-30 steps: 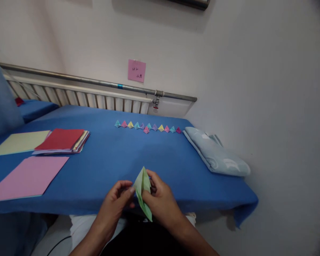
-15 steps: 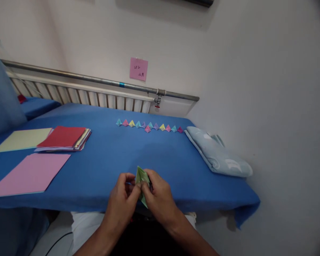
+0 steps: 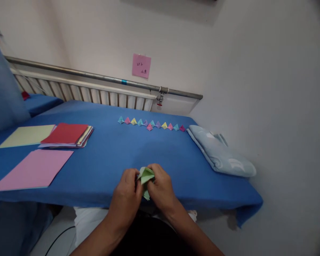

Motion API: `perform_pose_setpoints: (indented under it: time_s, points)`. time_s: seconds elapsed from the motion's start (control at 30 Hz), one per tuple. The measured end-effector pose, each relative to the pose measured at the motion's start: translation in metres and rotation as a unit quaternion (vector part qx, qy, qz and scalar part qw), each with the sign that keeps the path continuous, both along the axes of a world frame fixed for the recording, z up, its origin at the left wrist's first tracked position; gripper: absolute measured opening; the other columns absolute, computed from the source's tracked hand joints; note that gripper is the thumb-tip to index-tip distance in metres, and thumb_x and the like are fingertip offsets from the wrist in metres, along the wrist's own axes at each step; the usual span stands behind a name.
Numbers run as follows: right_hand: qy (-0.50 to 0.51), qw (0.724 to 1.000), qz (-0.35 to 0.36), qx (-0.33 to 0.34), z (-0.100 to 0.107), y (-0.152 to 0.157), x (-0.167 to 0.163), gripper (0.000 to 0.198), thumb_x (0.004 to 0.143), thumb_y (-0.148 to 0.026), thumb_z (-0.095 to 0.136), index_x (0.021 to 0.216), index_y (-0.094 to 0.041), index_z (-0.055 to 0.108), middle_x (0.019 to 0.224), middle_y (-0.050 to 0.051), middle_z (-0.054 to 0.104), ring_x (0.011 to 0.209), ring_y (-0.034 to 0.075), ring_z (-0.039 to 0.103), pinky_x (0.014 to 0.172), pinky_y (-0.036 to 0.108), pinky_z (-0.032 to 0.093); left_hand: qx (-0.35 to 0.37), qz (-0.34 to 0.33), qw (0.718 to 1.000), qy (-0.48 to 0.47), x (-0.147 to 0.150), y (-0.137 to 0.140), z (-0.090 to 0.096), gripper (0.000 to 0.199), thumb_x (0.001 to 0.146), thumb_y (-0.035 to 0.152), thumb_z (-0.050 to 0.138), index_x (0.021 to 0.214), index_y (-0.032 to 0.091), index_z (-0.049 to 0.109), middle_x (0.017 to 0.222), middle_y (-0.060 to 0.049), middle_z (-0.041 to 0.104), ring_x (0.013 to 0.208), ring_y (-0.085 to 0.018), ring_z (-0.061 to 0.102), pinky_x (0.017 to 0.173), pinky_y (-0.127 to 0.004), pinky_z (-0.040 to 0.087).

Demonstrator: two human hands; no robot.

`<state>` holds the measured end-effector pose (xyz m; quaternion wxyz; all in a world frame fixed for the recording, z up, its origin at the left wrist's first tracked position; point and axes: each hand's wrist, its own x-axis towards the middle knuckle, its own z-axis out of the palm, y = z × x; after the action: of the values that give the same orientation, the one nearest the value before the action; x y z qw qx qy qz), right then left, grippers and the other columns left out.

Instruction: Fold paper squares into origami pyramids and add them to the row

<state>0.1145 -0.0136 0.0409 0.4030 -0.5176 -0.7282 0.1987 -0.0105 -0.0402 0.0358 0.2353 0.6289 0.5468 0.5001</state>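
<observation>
The paper [image 3: 147, 174] is light green, creased into pointed flaps, paler on its left side and brighter inside the upper fold; the left hand [image 3: 126, 192] and right hand [image 3: 162, 187] pinch it from either side, by the near edge of the blue cloth [image 3: 106, 153]

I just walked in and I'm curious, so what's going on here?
A person's left hand and right hand hold a folded green paper near the front edge of a blue cloth. Farther back, small folded papers form a row. Flat coloured sheets lie left; a folded blanket lies right.
</observation>
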Motion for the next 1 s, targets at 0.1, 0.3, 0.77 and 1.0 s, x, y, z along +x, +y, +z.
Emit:
perform_pose_setpoints:
  time_s: [0.1,0.3,0.77,1.0]
  points:
    - [0.024,0.999,-0.021,0.025,-0.002,0.001,0.003,0.025,0.073,-0.009,0.049,0.093,-0.022,0.056,0.091,0.002,0.059,0.085,0.017,0.056,0.075,0.029,0.043,0.004,0.0,1.0,-0.006,0.002,0.001,0.001,0.014,0.077,0.014,0.051,0.086,0.024,0.056,0.081,-0.002,0.055,0.077,-0.021,0.053,0.073,-0.032,0.037]
    - [0.044,0.998,0.011,0.047,0.0,-0.001,0.003,0.017,0.083,-0.012,0.047,0.085,-0.023,0.06,0.083,0.002,0.061,0.081,0.016,0.057,0.075,0.028,0.044,0.001,0.01,0.999,-0.032,0.004,0.006,0.0,0.012,0.076,0.016,0.054,0.085,0.024,0.056,0.082,-0.002,0.056,0.078,-0.022,0.054,0.073,-0.033,0.04]
    - [0.21,0.975,0.026,-0.066,-0.012,-0.006,0.003,0.031,0.079,-0.014,0.043,0.093,-0.025,0.068,0.092,0.0,0.068,0.087,0.017,0.061,0.08,0.028,0.047,0.032,-0.016,0.995,-0.089,-0.006,0.01,-0.003,0.025,0.07,0.011,0.049,0.083,0.025,0.064,0.091,-0.004,0.06,0.089,-0.023,0.057,0.08,-0.034,0.044]
    - [0.317,0.935,0.019,-0.16,-0.013,-0.01,0.001,0.017,0.079,-0.028,0.051,0.086,-0.025,0.067,0.079,-0.001,0.063,0.07,0.015,0.057,0.062,0.025,0.046,-0.141,-0.096,0.936,-0.309,-0.013,0.006,0.001,0.034,0.066,0.027,0.066,0.099,0.023,0.064,0.117,-0.007,0.056,0.093,-0.022,0.058,0.078,-0.033,0.046]
